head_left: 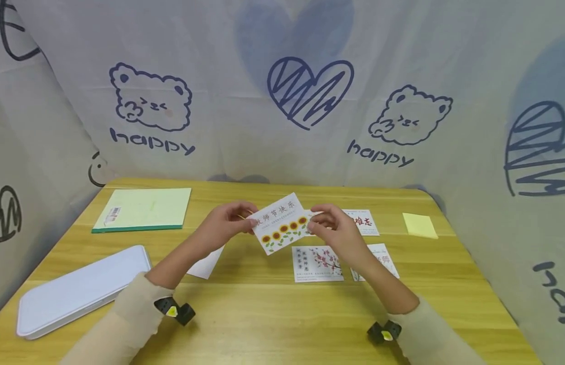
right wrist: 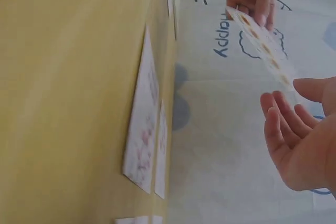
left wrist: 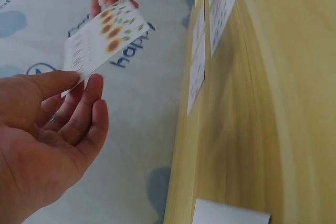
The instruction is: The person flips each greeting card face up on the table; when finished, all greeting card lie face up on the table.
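A white greeting card (head_left: 282, 223) with a row of sunflowers and printed characters is held up, tilted, above the table. My left hand (head_left: 225, 223) pinches its left edge, thumb in front and fingers behind, as the left wrist view shows. At the opposite edge, my right hand (head_left: 339, 230) has its thumb against the card, with fingers bent behind it. Below the right hand lie a card with plum blossoms (head_left: 315, 268) and a card partly covered by the wrist (head_left: 384, 261). Another card, with red characters (head_left: 366, 222), lies behind them.
A blank white card (head_left: 206, 264) lies beneath the left forearm. On the left are a white case (head_left: 81, 289) and a pale green notebook (head_left: 145, 208). Yellow sticky notes (head_left: 420, 225) lie at the right. A printed cloth (head_left: 246, 121) hangs behind the wooden table (head_left: 264, 324).
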A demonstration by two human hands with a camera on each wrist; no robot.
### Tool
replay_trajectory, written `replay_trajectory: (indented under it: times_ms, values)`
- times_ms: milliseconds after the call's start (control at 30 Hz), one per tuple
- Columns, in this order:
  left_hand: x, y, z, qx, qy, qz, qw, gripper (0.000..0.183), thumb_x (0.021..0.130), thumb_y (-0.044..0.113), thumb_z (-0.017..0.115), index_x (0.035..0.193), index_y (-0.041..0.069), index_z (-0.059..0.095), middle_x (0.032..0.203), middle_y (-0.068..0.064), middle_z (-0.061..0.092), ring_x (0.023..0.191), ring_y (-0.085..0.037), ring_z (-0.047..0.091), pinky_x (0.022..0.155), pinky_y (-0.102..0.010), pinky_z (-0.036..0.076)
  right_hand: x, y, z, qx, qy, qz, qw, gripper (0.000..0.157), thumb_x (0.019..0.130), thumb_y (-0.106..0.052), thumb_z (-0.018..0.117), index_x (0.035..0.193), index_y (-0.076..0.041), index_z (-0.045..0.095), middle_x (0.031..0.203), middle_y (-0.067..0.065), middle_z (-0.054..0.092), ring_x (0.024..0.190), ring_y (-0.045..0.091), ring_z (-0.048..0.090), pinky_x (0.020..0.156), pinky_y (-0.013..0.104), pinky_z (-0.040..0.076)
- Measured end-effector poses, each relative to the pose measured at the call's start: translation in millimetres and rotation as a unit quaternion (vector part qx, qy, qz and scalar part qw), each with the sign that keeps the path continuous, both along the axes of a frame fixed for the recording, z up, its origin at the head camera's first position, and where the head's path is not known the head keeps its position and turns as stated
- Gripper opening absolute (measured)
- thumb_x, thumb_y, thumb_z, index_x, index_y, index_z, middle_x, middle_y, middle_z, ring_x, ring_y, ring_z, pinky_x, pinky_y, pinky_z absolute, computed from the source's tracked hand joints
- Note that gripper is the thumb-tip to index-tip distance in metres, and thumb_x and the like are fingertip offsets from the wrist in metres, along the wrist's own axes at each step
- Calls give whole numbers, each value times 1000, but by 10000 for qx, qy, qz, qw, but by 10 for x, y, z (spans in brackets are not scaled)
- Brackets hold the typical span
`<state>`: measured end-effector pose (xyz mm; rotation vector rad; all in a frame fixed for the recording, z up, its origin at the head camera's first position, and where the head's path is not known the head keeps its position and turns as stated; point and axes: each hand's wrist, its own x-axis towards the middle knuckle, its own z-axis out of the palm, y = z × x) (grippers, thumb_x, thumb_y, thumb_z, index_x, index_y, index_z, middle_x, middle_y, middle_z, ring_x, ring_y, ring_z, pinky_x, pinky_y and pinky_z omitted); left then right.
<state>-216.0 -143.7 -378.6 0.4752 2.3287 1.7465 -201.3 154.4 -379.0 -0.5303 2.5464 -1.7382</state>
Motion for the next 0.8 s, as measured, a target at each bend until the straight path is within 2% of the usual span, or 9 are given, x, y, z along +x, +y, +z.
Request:
replay_trajectory:
  times_ms: [67, 133, 233, 300, 367, 500, 567, 633, 800]
  values:
    - [-69, -42, -1, -197, -16, -49, 9998, 26, 96, 12, 68, 120, 4, 62, 108, -15, 68, 92, -30, 70, 86, -46, 58, -80, -53, 13, 526, 262, -10, 9983, 41, 98, -27, 67, 137, -19, 56, 112, 1, 71, 99, 21, 66, 77, 35, 56]
    - [-153, -70, 1, -402, -32, -158, 9991, 25, 96, 12, 68, 118, 4, 62, 106, -15, 67, 91, -30, 70, 87, -49, 57, -179, -130, 25, 1132, 583, -5, 9919, 45, 98, -27, 67, 141, -22, 55, 113, -1, 71, 99, 18, 66, 73, 33, 55]
    - [-294, -100, -5, -706, -43, -318, 9970, 22, 96, 12, 67, 116, 3, 62, 103, -14, 66, 90, -27, 69, 88, -51, 55, -344, -254, 28, 2046, 1068, 15, 9730, 48, 98, -26, 66, 145, -23, 53, 113, -2, 71, 95, 14, 67, 61, 29, 52]
    - [-386, -129, -18, -842, -106, -414, 9955, 21, 97, 11, 66, 116, 2, 62, 102, -14, 65, 90, -29, 69, 89, -54, 54, -455, -327, 15, 2453, 1252, 87, 9613, 48, 99, -24, 65, 145, -21, 53, 113, -2, 70, 90, 13, 67, 56, 28, 50]
    - [-484, -160, -38, -949, -170, -490, 9941, 22, 97, 10, 66, 117, 2, 61, 102, -15, 65, 91, -30, 68, 90, -54, 55, -570, -384, -13, 2633, 1238, 205, 9565, 44, 100, -24, 65, 142, -20, 56, 109, -2, 70, 87, 12, 65, 56, 28, 49]
    - [-666, -228, -118, -1164, -292, -527, 9914, 25, 97, 10, 66, 119, -1, 61, 102, -15, 66, 92, -30, 68, 91, -51, 56, -775, -489, -105, 2572, 737, 546, 9620, 35, 99, -25, 65, 134, -18, 63, 103, -1, 69, 85, 13, 63, 64, 27, 51]
    - [-745, -264, -163, -1307, -319, -458, 9899, 25, 97, 9, 65, 120, -1, 61, 102, -15, 66, 92, -28, 69, 90, -49, 57, -868, -541, -157, 2566, 514, 656, 9629, 30, 100, -25, 65, 128, -18, 66, 103, 0, 68, 84, 14, 62, 63, 30, 52]
    - [-815, -302, -204, -1460, -338, -372, 9880, 25, 98, 10, 65, 120, -1, 62, 102, -14, 66, 90, -26, 68, 89, -45, 58, -959, -592, -202, 2750, 493, 761, 9572, 27, 100, -26, 64, 125, -17, 67, 105, 0, 68, 81, 14, 62, 62, 31, 51]
    - [-978, -367, -291, -1693, -361, -236, 9846, 25, 98, 11, 66, 119, -1, 63, 99, -11, 66, 85, -19, 63, 79, -32, 55, -1167, -712, -304, 3516, 737, 889, 9290, 23, 101, -29, 63, 120, -18, 68, 107, -3, 69, 77, 11, 61, 70, 31, 50]
